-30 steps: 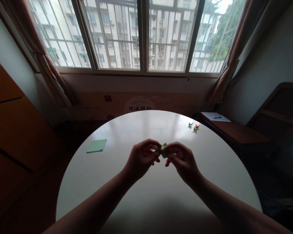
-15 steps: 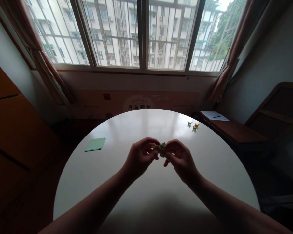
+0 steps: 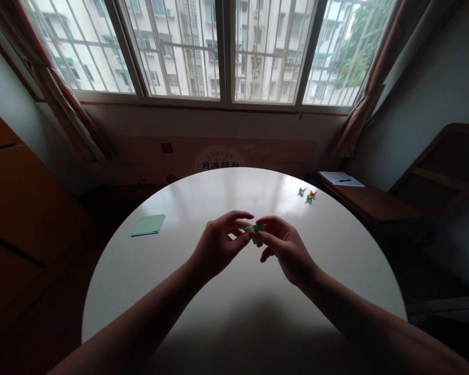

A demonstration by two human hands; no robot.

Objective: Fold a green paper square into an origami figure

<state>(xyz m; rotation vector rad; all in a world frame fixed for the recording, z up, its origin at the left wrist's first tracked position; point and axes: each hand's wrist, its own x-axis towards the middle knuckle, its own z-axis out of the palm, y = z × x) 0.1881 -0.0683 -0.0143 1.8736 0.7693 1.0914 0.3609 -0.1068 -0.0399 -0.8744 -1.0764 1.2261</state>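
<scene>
A small folded piece of green paper [image 3: 255,228] is held between my two hands above the white table. My left hand [image 3: 223,238] pinches its left side between thumb and fingers, with the index finger lifted above it. On the other side, my right hand [image 3: 284,241] grips the paper by thumb and fingertips, hiding part of it. Far right on the table stand small folded paper figures: two green ones [image 3: 309,199] and an orange one [image 3: 313,194]. A stack of light green paper squares [image 3: 148,225] lies at the left.
The round white table [image 3: 234,192] reaches toward a wall below a barred window. To its right is a low brown table [image 3: 355,200] bearing a white sheet [image 3: 338,179] and a pen. A chair [image 3: 441,161] leans behind that, and an orange-brown cabinet [image 3: 27,208] stands left.
My left index finger has lifted off the green paper, and more of the paper shows between the hands. The whole view has shifted slightly.
</scene>
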